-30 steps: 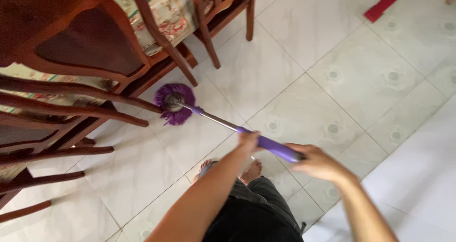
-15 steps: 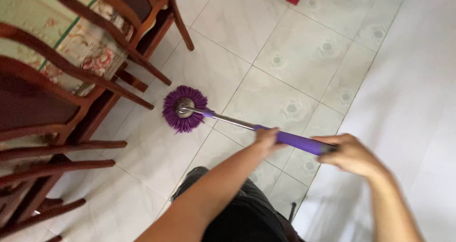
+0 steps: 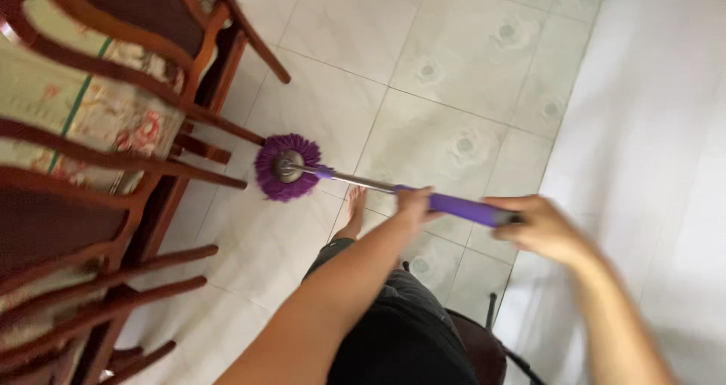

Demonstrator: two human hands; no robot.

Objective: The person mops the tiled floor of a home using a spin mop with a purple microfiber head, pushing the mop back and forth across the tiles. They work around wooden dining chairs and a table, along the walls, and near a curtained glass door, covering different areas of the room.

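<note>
Down on the pale tiled floor [image 3: 454, 67], w/ faint round grey motifs in each tile, sits the purple mop head [image 3: 286, 167], a round fringed disc w/ a metal hub in the middle, right by the leg of a dark wooden chair [image 3: 151, 75] and just about touching the rail. Mop handle [image 3: 454, 203] runs from it toward the person: thin metal rod first, then a purple sleeve. Left hand [image 3: 414, 201] is wrapped shut around the handle where the purple part starts, right hand [image 3: 541, 226] is clamped on the upper end, a bit blurry tho. Bare foot [image 3: 352, 211] on the tiles just below the rod, dark trousers under the arms. More wooden chairs stacked along the left edge, one w/ a floral cushion [image 3: 98, 120] w/ a green stripe. No packages or signs that I can make out.
</note>
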